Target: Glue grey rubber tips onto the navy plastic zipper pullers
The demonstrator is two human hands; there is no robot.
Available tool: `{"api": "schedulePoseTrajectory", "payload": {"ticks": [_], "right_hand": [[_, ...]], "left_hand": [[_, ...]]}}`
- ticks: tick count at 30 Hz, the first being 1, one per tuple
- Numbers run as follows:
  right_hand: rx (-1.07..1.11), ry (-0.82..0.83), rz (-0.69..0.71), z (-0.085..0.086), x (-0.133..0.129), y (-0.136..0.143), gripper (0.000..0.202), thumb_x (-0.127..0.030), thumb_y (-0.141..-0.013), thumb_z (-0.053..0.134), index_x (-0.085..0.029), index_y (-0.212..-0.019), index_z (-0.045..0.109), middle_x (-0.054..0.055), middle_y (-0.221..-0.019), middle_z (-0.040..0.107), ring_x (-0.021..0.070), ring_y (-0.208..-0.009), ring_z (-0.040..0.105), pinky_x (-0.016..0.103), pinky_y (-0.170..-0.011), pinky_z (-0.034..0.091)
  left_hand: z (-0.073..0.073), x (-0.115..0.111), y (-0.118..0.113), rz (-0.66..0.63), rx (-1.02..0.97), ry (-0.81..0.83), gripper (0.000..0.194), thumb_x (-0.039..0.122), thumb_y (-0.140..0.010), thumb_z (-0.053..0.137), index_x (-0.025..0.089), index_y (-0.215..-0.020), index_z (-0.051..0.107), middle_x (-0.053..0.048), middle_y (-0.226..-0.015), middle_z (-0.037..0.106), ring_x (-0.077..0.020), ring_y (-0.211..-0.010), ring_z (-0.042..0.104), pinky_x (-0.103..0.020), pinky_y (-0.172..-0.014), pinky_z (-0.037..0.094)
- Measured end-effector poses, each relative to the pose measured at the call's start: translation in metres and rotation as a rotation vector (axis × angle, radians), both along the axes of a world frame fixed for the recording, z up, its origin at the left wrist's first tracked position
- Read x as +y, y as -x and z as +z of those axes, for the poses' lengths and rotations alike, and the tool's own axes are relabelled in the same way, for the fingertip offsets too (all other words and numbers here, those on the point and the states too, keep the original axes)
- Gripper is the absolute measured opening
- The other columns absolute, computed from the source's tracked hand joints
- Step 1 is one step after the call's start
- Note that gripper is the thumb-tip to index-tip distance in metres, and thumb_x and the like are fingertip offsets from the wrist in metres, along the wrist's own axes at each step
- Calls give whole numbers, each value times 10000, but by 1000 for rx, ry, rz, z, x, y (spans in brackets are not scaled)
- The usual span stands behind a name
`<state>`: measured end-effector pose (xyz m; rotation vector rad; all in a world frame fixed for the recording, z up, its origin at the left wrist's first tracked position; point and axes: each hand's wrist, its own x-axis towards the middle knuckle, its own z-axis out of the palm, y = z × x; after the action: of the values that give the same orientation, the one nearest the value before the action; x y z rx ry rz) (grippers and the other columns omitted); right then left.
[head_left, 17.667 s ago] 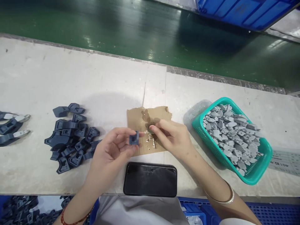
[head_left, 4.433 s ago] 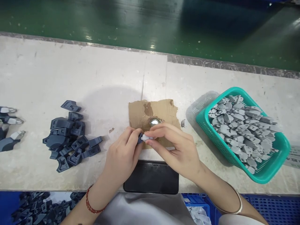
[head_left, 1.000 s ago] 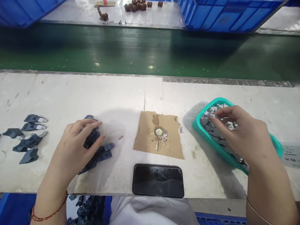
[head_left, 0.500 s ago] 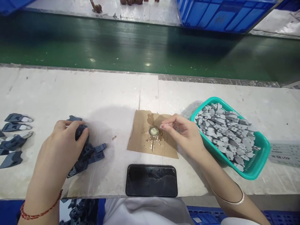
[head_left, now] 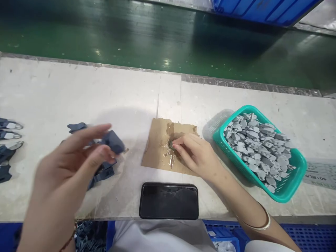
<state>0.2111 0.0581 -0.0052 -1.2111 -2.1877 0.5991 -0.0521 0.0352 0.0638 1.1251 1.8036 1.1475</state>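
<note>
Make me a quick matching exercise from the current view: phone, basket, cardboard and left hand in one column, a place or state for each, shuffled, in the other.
Column one
1. Phone
2. Basket
3. Cardboard
4. Left hand

Column two
A. Beneath the right hand, with wet, shiny spots on it
B. Holding a dark blue block
C. Lying flat, screen up and dark, at the near edge of the table
D. Green, heaped with grey parts

Pairs: 1-C, 2-D, 3-A, 4-B.
</note>
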Motion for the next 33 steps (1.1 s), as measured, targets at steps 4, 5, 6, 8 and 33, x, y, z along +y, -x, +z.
{"api": "schedulePoseTrajectory", "payload": {"ticks": [4, 5, 6, 8, 33], "right_hand": [[129, 198, -141, 3, -5, -2, 157, -228, -1030, 586, -207, -892, 658, 31, -811, 739, 163, -699, 649, 288, -648, 480], [187, 266, -205, 4, -6, -2, 154, -252, -1024, 602, -210, -891, 670, 24, -801, 738, 158, -680, 642, 284, -628, 473], [251, 323, -269, 5, -7, -2, 153, -272, -1015, 619, -212, -888, 681, 18, -790, 735, 155, -669, 635, 281, -613, 467], [383, 399, -362, 6, -8, -2, 149, -297, -990, 653, -215, -873, 697, 11, -770, 723, 152, -663, 623, 276, -601, 464], [736, 542, -166, 16, -16, 11, 201, -410, -966, 731, -221, -899, 730, 33, -811, 748, 151, -714, 690, 275, -630, 558]], "left_hand": [[-20, -7, -17, -234, -609, 266, 215, 390, -805, 885, 317, -1003, 845, 13, -960, 816, -125, -772, 764, -175, -732, 627], [-26, -8, -20, -269, -714, 314, 179, 381, -807, 888, 305, -963, 841, 10, -1016, 820, -126, -813, 779, -168, -767, 631], [-32, -9, -24, -282, -798, 352, 144, 362, -817, 883, 290, -931, 833, 6, -1070, 821, -129, -862, 789, -163, -810, 629], [-40, -10, -30, -274, -903, 403, 119, 311, -822, 884, 265, -904, 811, -7, -1122, 823, -136, -950, 796, -162, -890, 614], [-64, -11, -53, -384, -611, 99, 233, 58, -780, 805, 249, -913, 803, 4, -895, 814, -105, -848, 776, -133, -750, 615]]}}
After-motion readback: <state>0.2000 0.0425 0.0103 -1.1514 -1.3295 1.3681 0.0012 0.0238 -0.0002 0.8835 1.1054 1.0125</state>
